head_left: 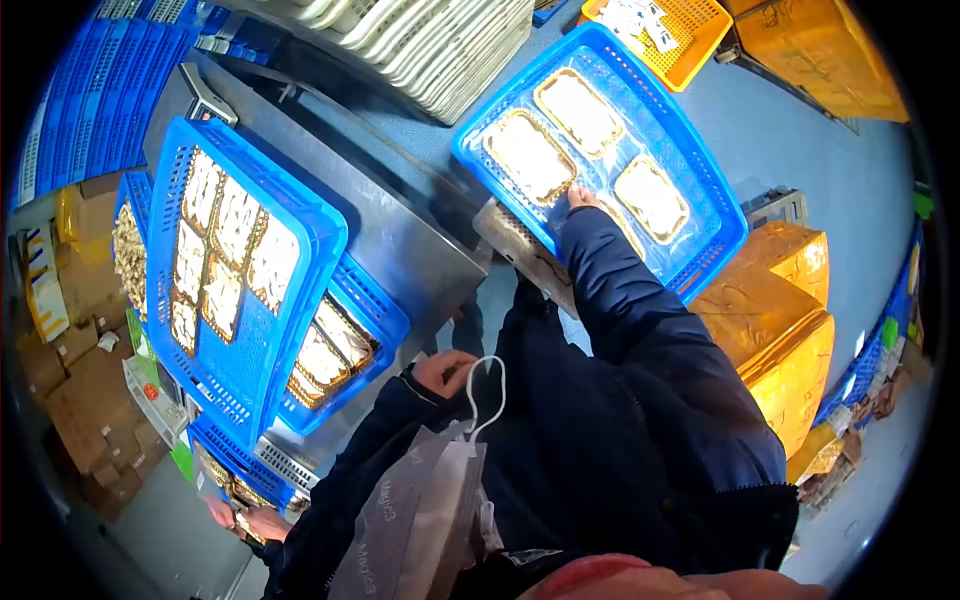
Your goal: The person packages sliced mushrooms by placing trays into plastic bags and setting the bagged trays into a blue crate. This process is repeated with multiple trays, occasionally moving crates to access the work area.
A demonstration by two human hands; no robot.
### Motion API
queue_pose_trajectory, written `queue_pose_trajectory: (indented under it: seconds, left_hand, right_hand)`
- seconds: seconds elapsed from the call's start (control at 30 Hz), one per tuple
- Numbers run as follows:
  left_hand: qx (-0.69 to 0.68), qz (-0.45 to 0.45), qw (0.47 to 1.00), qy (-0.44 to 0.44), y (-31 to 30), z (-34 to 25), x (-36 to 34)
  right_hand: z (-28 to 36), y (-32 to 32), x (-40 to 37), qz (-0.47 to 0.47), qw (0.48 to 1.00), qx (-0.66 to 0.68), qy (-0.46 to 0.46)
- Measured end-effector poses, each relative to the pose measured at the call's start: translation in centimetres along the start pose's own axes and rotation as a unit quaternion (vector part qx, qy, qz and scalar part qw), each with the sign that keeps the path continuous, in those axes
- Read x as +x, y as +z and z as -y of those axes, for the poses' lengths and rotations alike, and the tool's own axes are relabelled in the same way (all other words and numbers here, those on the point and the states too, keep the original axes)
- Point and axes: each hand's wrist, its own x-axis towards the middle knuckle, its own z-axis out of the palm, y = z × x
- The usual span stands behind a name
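Note:
My right hand (582, 197) reaches into a blue basket (700, 245), its fingers closed at the corner of a packed tray (530, 158) with a pale, glaring top and a brown patterned rim. Similar packed trays (652, 198) lie around it in clear wrap, one partly hidden by my sleeve. Close to my body, my left hand (445, 372) is loosely curled, with no object visible in it. A white mask loop (487, 400) hangs beside it. Left of that hand, a tilted blue basket (265, 345) holds several packed trays, partly covering another blue basket (385, 325).
Stacked white baskets (440, 60) and a yellow basket (690, 40) stand at the back. Boxes in yellow wrapping (775, 330) are on the right. A metal table (400, 230) carries the left baskets. Another person's hands (250, 522) work at lower left.

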Motion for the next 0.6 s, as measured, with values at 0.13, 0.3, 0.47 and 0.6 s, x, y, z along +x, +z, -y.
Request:
queue_pose_trajectory:
  seconds: [0.13, 0.3, 0.47, 0.6]
  left_hand:
    - [-0.012, 0.015, 1.000, 0.000, -0.5, -0.3, 0.2]
    - [-0.013, 0.020, 0.999, -0.028, -0.7, -1.3, 0.4]
    - [0.001, 0.010, 1.000, 0.010, -0.7, -0.8, 0.4]
    - [-0.009, 0.007, 1.000, 0.017, -0.7, -0.3, 0.3]
  right_hand:
    - [8.4, -5.6, -2.4, 0.088, 0.993, -0.041, 0.070]
    - [4.5, -2.7, -1.6, -0.030, 0.992, -0.101, 0.065]
    - [3.3, -2.5, -1.8, -0.112, 0.987, 0.092, 0.071]
    - [2.1, -1.5, -0.9, -0.206, 0.957, 0.205, 0.030]
